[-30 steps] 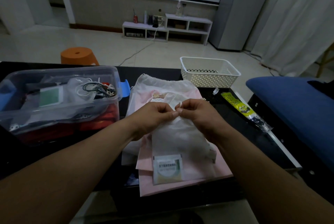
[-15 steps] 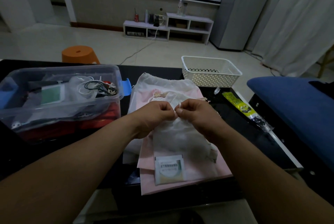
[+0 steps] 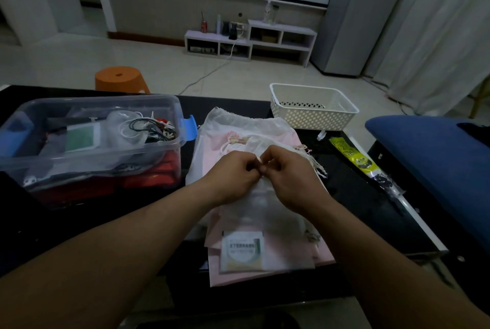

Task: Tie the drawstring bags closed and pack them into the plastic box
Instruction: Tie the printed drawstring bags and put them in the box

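Observation:
A sheer white drawstring bag (image 3: 267,225) with a labelled packet (image 3: 242,250) inside lies on top of a pile of pink and white drawstring bags (image 3: 233,127) in the middle of the black table. My left hand (image 3: 233,172) and my right hand (image 3: 289,172) meet at the bag's neck, each pinching its white drawstring between thumb and fingertips. The string itself is mostly hidden by my fingers. The clear plastic box (image 3: 169,106) stands to the left, holding several packed bags and cords.
A white perforated basket (image 3: 313,114) sits at the table's back right. A yellow-and-black packet (image 3: 355,159) lies along the right edge. A blue cushion (image 3: 434,153) is on the right and an orange stool (image 3: 119,79) stands behind the table.
Both hands stay at the bag's neck. Their fingers have curled in tighter and closer together on the drawstring, with only a small shift of position.

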